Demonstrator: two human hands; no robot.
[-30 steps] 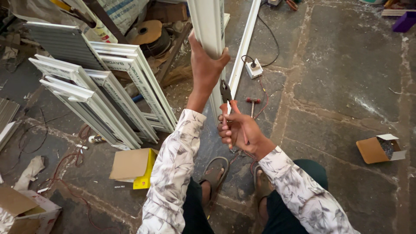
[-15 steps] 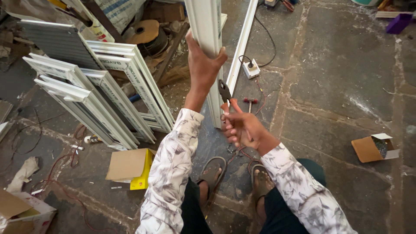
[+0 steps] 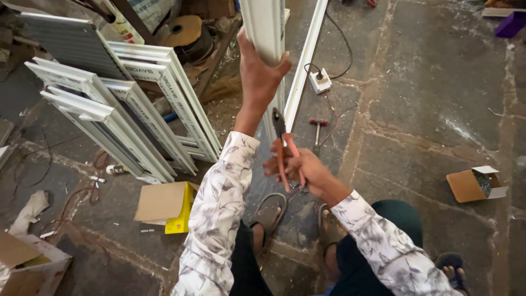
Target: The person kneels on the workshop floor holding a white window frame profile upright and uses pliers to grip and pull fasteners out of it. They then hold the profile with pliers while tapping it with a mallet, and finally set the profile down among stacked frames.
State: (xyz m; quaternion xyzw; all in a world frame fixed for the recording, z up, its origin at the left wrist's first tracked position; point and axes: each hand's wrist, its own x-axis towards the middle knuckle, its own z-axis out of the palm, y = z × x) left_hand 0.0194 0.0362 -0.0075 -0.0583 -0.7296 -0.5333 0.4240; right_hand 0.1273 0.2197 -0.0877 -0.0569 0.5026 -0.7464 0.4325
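Observation:
My left hand (image 3: 260, 79) is wrapped around a white upright frame profile (image 3: 266, 27) that rises out of the top of the view. My right hand (image 3: 298, 170) holds a pair of pliers with red-orange handles (image 3: 285, 156), the dark jaws pointing up at the lower part of the profile, just below my left wrist. Whether the jaws touch the profile cannot be told. Both sleeves are white with a grey leaf pattern. My sandalled feet stand on the stone floor below the hands.
Several white window frames (image 3: 115, 109) lean stacked at the left. A second long white profile (image 3: 307, 55) lies beside a white power socket (image 3: 320, 82) with its cable. A hammer (image 3: 318, 129) lies on the floor. A yellow-edged carton (image 3: 164, 205) and an open box (image 3: 474, 183) sit nearby.
The view has shifted slightly. My right hand with the pliers has moved a little to the right and lower; the left hand keeps its grip on the profile.

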